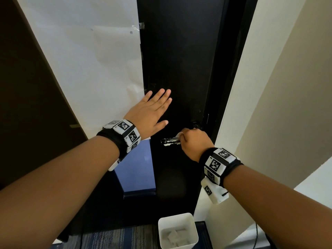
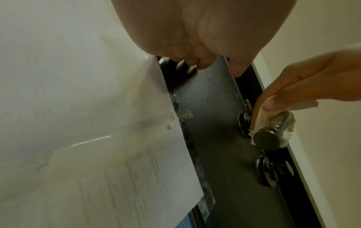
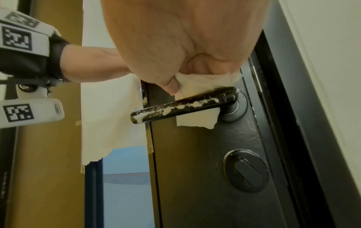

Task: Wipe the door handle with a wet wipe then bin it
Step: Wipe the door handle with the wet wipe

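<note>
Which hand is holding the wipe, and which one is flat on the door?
The right hand grips the wet wipe on the door handle; the left hand lies flat.

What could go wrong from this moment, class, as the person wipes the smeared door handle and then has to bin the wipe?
1. White residue still streaks the door handle, thickest at its free end; a short pass by the right hand might leave some there.
2. The wet wipe is held only at one edge, so it could slip or bunch.
3. The bin stands low on the floor; a dropped wipe may miss it.
</note>
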### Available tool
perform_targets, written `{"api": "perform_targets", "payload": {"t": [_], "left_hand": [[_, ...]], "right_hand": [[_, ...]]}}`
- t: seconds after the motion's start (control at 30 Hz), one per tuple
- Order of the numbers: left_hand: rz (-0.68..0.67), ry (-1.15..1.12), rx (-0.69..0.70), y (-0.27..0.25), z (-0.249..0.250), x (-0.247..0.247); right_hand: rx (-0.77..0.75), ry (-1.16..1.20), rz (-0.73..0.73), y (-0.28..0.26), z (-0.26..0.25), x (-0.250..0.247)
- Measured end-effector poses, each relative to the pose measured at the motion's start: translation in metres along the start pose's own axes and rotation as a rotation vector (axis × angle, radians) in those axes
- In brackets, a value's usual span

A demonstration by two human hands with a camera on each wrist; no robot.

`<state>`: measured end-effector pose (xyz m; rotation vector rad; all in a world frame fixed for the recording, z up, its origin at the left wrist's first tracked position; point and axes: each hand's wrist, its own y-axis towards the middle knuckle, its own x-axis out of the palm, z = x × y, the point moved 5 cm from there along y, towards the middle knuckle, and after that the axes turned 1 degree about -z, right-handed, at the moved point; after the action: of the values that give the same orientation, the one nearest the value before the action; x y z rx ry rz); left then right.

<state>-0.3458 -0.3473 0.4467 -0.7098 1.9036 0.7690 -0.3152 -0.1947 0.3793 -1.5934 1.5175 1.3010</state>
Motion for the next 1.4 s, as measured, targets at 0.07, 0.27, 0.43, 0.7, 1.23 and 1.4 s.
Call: {"api": "perform_targets", "payload": {"t": [0.07, 0.27, 0.43, 0.7, 1.23, 1.4], "left_hand": [[0.005, -0.008, 0.000, 0.000, 0.000, -0.001], [0.016, -0.047, -0.009, -0.001, 0.001, -0.003], [0.019, -0.063, -0.009, 0.000, 0.000, -0.003], [0.011, -0.086, -0.015, 0.000, 0.001, -0.006], [0.004, -0.106, -0.001, -0.003, 0.003, -0.010], [-0.007, -0.094, -0.004, -0.003, 0.003, -0.011]], "right_hand": [[0.026, -0.016, -0.011, 0.002, -0.002, 0.000], [0.059, 0.029, -0.072, 0.008, -0.014, 0.005], [0.026, 0.055, -0.125, 0.010, -0.026, 0.008], [-0.072, 0.109, -0.182, 0.008, -0.053, 0.014], [-0.121, 0.428, -0.332, 0.013, -0.040, 0.001], [-0.297, 0.222, -0.386, 0.009, -0.052, -0.004]]}}
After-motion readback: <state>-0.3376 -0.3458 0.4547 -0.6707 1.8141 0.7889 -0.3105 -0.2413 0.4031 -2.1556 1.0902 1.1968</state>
